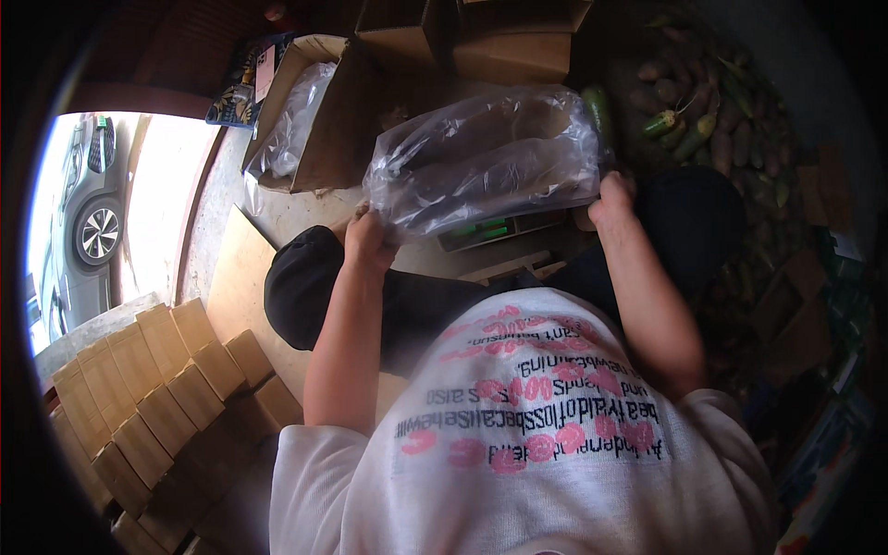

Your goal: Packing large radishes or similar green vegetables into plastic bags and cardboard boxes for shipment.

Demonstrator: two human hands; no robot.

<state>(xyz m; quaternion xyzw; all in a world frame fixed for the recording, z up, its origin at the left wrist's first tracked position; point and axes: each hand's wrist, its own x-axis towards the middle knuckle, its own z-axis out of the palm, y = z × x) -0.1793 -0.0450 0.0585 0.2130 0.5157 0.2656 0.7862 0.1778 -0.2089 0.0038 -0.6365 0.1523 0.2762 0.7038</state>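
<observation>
A clear plastic bag is spread wide in front of me, with brown cardboard showing through it. My left hand is closed on the bag's near left corner. Its near right corner is gripped in my right hand, fingers curled. Just below the bag's near edge, a scale shows a lit green display; the bag covers its far part. A long green vegetable lies against the bag's far right side. Whether anything lies inside the bag, I cannot make out.
A cardboard box lined with clear plastic stands at far left. More open cartons are behind the bag. Dark and green long vegetables are heaped at right. Stacked cartons fill the lower left. A car shows outside.
</observation>
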